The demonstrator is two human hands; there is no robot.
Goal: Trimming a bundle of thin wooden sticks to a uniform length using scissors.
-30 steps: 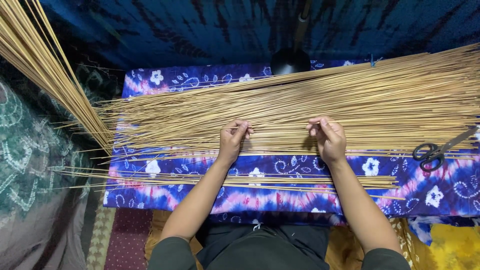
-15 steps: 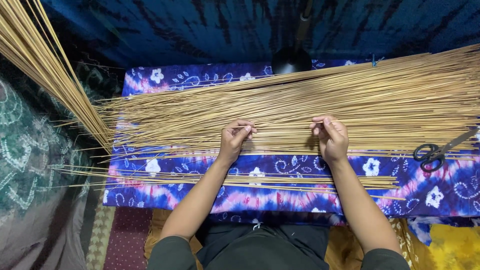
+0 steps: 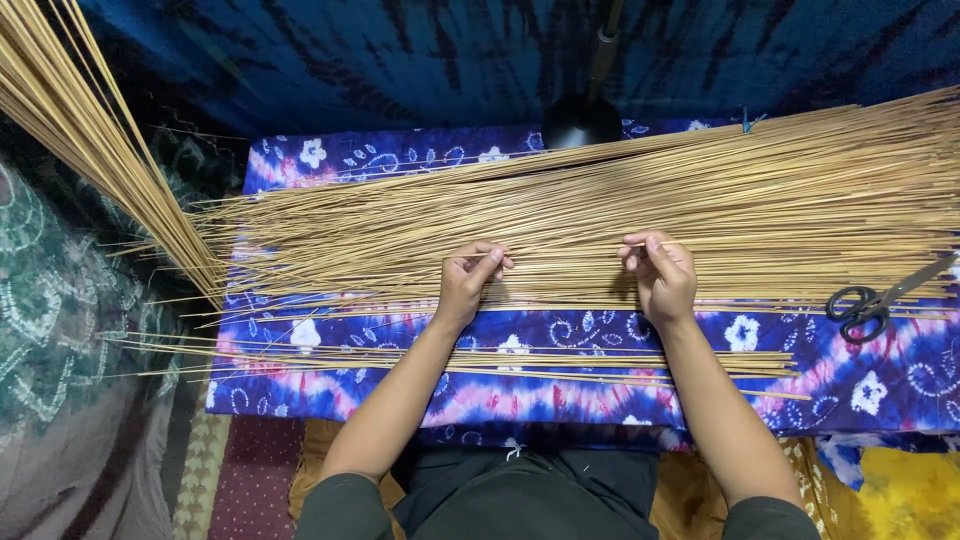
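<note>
left hand (image 3: 468, 278) pinching thin sticks (image 3: 600, 215) | right hand (image 3: 662, 275) same | pinched stick count unclear | scissors (image 3: 870, 305) half cut off

A single head-worn camera looked almost straight down from above the person, close enough that both forearms rose from the bottom edge. It faced forward across the cloth-covered counter (image 3: 300, 395) toward the blue backdrop (image 3: 400, 60). The counter's right end ran out of frame.
</note>
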